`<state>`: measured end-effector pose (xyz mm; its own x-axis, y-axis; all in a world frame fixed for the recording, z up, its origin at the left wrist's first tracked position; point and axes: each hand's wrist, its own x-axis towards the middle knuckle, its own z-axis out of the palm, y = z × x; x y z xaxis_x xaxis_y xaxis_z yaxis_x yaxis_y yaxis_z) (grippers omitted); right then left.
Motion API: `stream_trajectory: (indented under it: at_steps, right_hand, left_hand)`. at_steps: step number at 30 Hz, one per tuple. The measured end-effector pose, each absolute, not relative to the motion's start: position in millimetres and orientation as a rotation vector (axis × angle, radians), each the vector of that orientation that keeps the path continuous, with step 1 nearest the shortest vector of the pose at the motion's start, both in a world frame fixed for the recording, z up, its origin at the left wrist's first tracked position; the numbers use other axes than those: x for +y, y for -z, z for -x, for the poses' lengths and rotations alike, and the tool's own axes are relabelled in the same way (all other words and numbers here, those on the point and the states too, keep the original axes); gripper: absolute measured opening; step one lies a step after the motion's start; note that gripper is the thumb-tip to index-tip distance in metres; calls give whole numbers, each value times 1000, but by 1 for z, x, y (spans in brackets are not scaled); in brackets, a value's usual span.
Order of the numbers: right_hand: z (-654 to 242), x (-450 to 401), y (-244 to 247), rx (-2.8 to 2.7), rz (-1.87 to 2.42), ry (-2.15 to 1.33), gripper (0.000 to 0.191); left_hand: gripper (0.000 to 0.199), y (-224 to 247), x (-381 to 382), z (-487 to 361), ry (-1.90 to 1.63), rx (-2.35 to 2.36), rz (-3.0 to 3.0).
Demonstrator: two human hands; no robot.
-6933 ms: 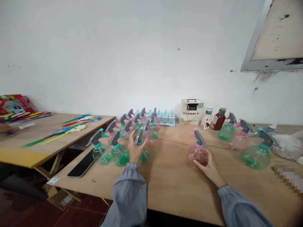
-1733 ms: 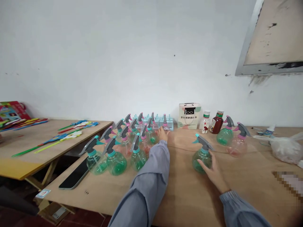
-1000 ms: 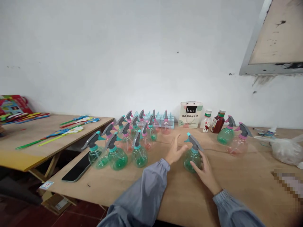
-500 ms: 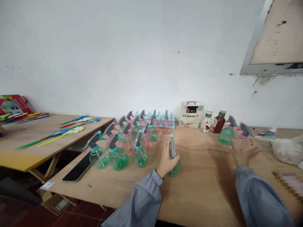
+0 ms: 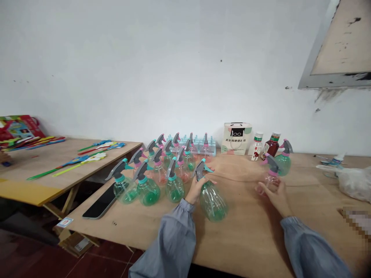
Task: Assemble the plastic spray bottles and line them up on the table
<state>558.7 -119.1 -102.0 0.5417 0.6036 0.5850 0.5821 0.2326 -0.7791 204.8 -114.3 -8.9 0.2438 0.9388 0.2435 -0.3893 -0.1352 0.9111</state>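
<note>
My left hand (image 5: 197, 188) is closed around the neck of a green spray bottle (image 5: 214, 202) with a grey and teal trigger head. That bottle tilts, its base toward the lower right. On the right, my right hand (image 5: 275, 197) grips a clear pink spray bottle (image 5: 271, 178) with a grey and pink head by its body. Just behind it stands another green spray bottle (image 5: 283, 164) with a pink collar. Left of my left hand, several green and pink spray bottles (image 5: 148, 191) stand upright in rows.
A black phone (image 5: 100, 202) lies at the table's left edge. Along the wall are a pale blue rack (image 5: 197, 144), a paper bag (image 5: 236, 139), a white bottle (image 5: 256, 146) and a dark red bottle (image 5: 271, 146). A plastic bag (image 5: 355, 183) sits at right. Colourful hand-shaped sticks (image 5: 78, 161) lie on the left table.
My right hand has taken hold of the pink spray bottle and brought it left, toward me. In my left hand the green bottle has gone from nearly upright to tilted. The view shifted slightly.
</note>
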Motion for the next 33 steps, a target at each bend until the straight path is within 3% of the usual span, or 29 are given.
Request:
stream_trajectory:
  at_steps: [4,12,19,26,33]
  right_hand:
    - [-501,-142,107,-1162,1322,-319,91]
    - [-477,-161,106,-1214,1233,-337,84]
    - [-480,-162,107,-1249,1224,-369,81]
    - [-481,-159,111,-1206,1236,-389,83]
    - [-479,-156,111,-1194,1271,-301,84]
  left_hand:
    - [56,5,-116,-201,-1210,547,-1137]
    - [31,9,-116,-198,-1158,566,-1033]
    - [43,8,-120,-200,-1089,446,-1112]
    - [27,12,-118,-201,-1150,448,-1086]
    - [37,11,-119,-204,-1074,315,-1164]
